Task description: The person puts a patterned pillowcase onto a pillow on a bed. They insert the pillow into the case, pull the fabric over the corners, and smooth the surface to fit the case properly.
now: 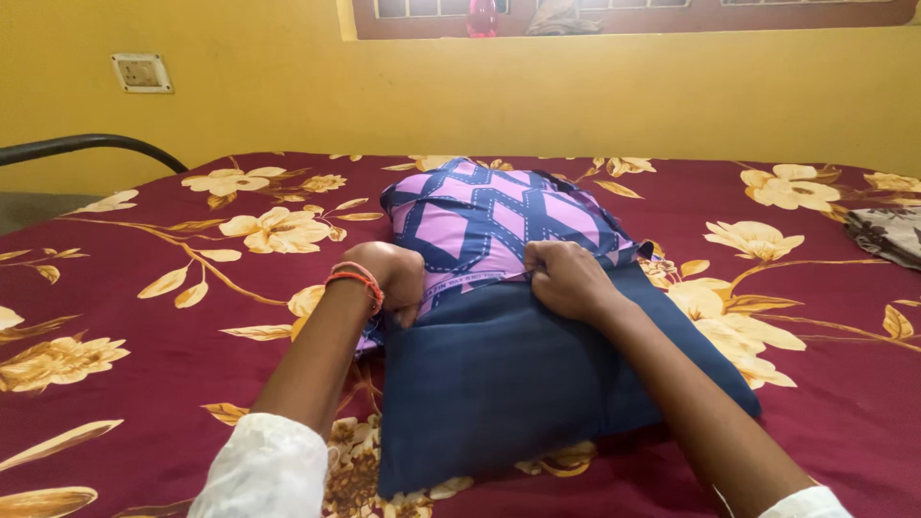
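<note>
While a dark blue fabric pillow (518, 384) lies on the maroon bed sheet with cream flowers (144, 364), the left hand (389, 273) and right hand (566, 278) both grip the edge of its purple-and-blue patterned cover (499, 221), below a small square wall socket (141, 73).

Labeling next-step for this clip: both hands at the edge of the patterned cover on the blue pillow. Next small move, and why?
Probably tug the purple patterned cover a bit further along the dark blue pillow. Left hand and right hand both grip the cover's open edge, and only the pillow's far end is inside; most of it lies bare on the floral bedsheet.
</note>
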